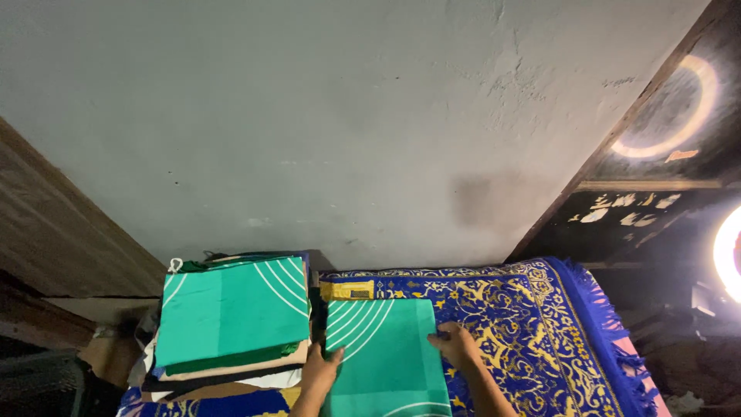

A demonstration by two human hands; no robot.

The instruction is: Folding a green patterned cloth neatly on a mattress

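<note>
**Hands on folded green cloth, beside stack**

The cloth (382, 351) is a flat, smooth, teal-green textile folded to a rectangle, with thin white curved lines at its upper left corner and its bottom edge. It lies on a blue rug (532, 332) patterned in gold, with a blue fringe along the rug's far-right edge.

The left hand (319, 372) rests on the cloth's left edge, fingers extended and laid flat, thumb over the fabric; it presses rather than grips. The right hand (457, 345) rests at the cloth's right edge, fingers curled down onto the border; whether they pinch the fabric cannot be told. The cloth spans the gap between both hands.

Just left of the cloth stands a stack (228, 332) of folded textiles, topped by a matching green piece with white arcs; brown, black and white layers show beneath. The left hand sits against the stack's lower right corner. Beyond the cloth rises a rough grey plastered wall (347, 116). Far right of the cloth glow two ring lights (698, 116).
</note>
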